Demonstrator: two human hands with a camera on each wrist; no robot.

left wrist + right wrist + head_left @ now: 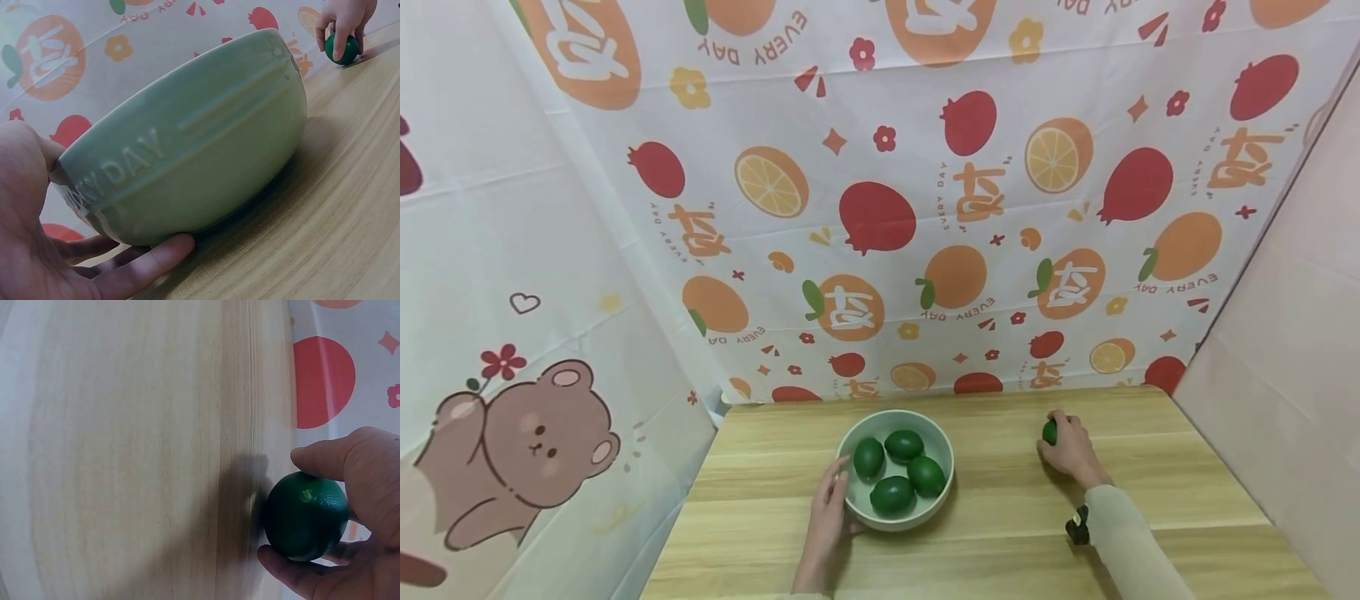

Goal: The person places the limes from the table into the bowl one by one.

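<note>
A pale green bowl [897,523] with raised lettering on its side stands on the table, holding several dark green limes [892,496]. My left hand [830,512] grips the bowl's left side; in the left wrist view, the thumb is at the rim and the fingers [147,265] reach under the base. Well to the right of the bowl, my right hand [1071,450] holds another dark green lime [306,515] between thumb and fingers. In the left wrist view, that lime [342,49] is close to the tabletop; whether it touches is hard to tell.
The wooden table [992,533] ends at the back against a fruit-print cloth [880,333]. A cloth with a bear drawing [542,433] hangs on the left, and a plain pale wall [1285,350] stands on the right. A black strap [1078,527] is at my right wrist.
</note>
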